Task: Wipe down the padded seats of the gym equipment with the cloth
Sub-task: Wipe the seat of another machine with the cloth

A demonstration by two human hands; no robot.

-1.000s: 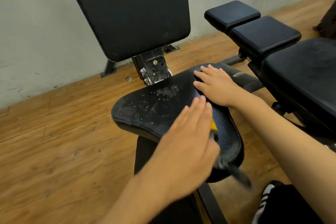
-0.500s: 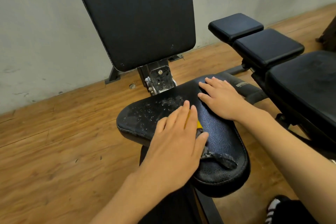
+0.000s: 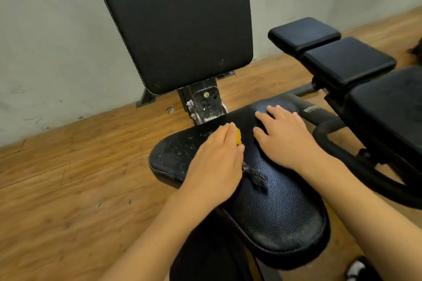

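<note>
Left hand (image 3: 214, 162) is down flat on the seat pad (image 3: 280, 212), fingers straight and close together, pointing away toward the backrest (image 3: 173, 25), palm pressing the cloth (image 3: 255, 177) into the leather. No grip there, just a flat press. Right hand (image 3: 287, 139) lies just beside it, fingers loose and slightly spread, resting bare on the far right part of the same pad, holding nothing. Both forearms come in from the lower edge, the right one at a steeper slant.

The cloth is almost all hidden under the left palm. A yellow edge peeks out by the index finger, and a dark grey tail trails out at the thumb side, lying on the pad in the gap between the two hands.

Out to the left of the left hand, the pad is speckled with pale dust (image 3: 178, 150) right up to its rounded edge. Toward the camera the pad runs on dark and pebbled to its near lip. Behind the fingertips sits the metal hinge bracket (image 3: 205, 105) under the upright backrest. To the right, a black handle bar (image 3: 338, 143) curves close past the right wrist, and beyond it a second bench (image 3: 388, 107) with two small pads (image 3: 347, 61). Wooden floor (image 3: 68, 178) opens wide on the left, up to the grey wall (image 3: 45, 41).
</note>
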